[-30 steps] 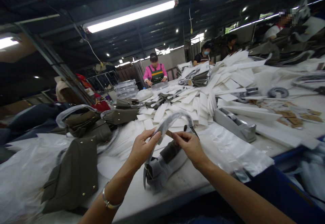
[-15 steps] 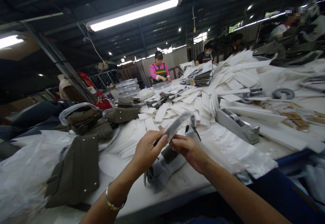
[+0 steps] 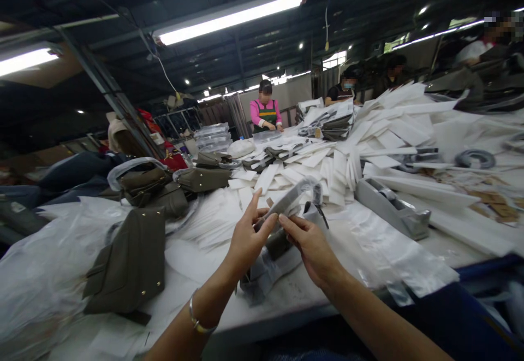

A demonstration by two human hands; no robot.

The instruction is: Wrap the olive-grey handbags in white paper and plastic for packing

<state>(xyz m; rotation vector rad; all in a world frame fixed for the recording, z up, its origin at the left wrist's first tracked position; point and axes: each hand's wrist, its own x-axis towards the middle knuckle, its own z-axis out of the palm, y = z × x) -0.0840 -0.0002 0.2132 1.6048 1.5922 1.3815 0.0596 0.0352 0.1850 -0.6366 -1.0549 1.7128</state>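
— At the near edge of the table (image 3: 292, 298), what are the two hands doing?

— Both pinch one strap (image 3: 292, 198), a curved band wrapped in clear film. The left hand (image 3: 245, 238) grips it between thumb and fingers, with the forefinger raised. The right hand (image 3: 311, 246) nips the wrap with its fingertips just beside the left thumb; the other fingers are loosely curled.

— Where does the strap lie relative to them?

— It arches up and away from the fingertips, toward the far right, then bends down to a bag (image 3: 270, 265) swathed in pale wrapping, which lies on the table under and between the hands.

— And around them?

— To the left lies an olive bag (image 3: 131, 265). To the right stands a grey tape dispenser (image 3: 393, 211), well apart. Farther off is a heap of white foam strips (image 3: 327, 164), and a person in pink (image 3: 266, 113) stands at the far end.
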